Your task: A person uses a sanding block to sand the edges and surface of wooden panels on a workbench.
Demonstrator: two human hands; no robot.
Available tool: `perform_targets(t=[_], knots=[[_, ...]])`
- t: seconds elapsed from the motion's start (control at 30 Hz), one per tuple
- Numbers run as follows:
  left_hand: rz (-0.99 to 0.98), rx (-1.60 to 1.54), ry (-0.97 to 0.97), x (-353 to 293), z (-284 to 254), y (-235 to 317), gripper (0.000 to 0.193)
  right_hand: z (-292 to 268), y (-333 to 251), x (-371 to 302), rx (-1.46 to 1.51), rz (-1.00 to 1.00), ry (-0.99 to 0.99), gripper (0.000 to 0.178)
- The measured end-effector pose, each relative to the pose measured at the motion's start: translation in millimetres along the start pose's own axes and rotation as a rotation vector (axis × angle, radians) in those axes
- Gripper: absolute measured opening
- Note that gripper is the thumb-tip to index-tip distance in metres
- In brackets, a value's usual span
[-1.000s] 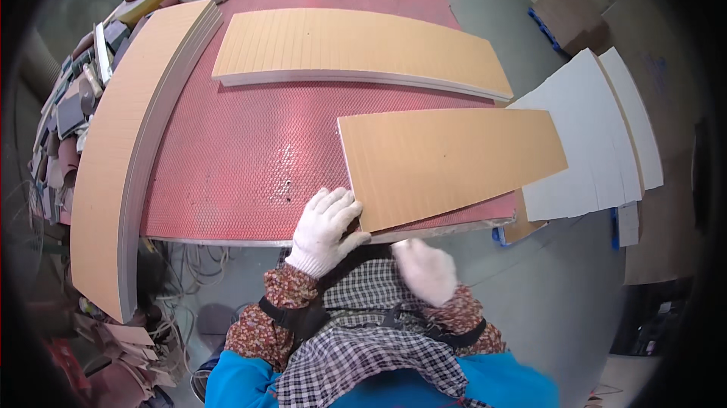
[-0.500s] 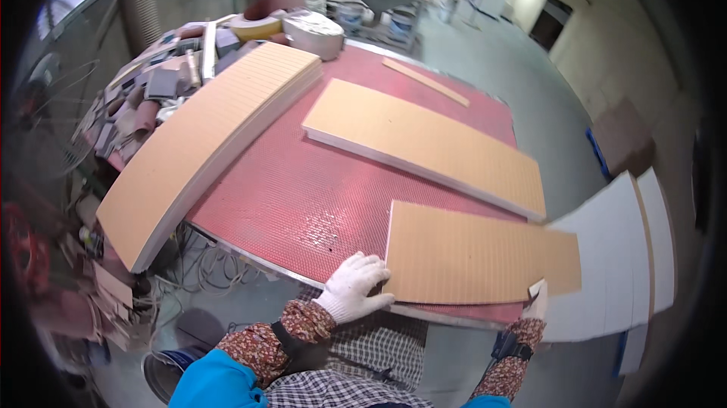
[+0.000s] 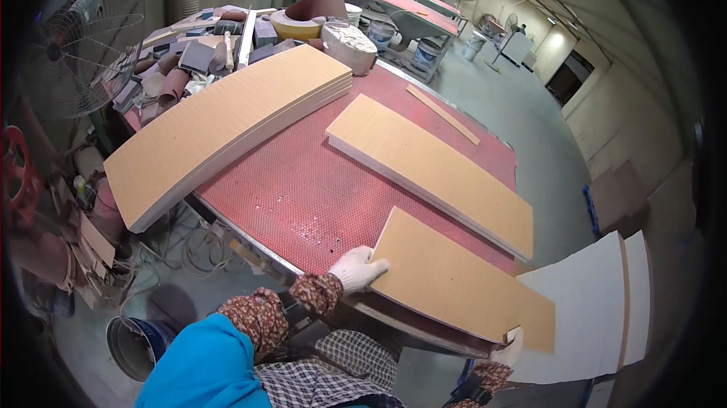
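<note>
Red-topped workshop table (image 3: 291, 200) with two tan board stacks (image 3: 227, 128) already piled and one unstacked board (image 3: 454, 279) at the near edge, its left end pinched by the gloved left hand (image 3: 356, 269), the right hand (image 3: 510, 350) pinching a small pad (image 3: 513, 334) against it.

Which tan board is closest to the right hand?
The front board: the right hand is at its near edge, the left hand at its left end. No hand is at the middle pile or the left stack.
</note>
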State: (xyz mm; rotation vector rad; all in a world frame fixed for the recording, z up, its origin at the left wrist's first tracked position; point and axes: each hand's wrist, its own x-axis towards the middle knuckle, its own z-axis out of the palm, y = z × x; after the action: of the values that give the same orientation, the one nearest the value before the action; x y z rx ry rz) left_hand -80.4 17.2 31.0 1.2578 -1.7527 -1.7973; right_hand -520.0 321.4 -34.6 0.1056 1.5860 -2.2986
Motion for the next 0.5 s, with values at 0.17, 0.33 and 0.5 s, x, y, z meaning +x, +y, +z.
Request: perform_targets(t=[0.17,0.33,0.5], knots=[[0.126,-0.151,-0.049,-17,-16,5,0.042,-12,0,-25,0.075,-0.075,-0.033,0.043],[0.215,-0.17,0.026,-16,-62,5,0.039,50,7,-72,0.021,0.022,-0.096,0.036],[0.167,-0.251,0.054,3,-111,31,0.031,118,6,-85,-0.064,-0.022,-0.342,0.028]])
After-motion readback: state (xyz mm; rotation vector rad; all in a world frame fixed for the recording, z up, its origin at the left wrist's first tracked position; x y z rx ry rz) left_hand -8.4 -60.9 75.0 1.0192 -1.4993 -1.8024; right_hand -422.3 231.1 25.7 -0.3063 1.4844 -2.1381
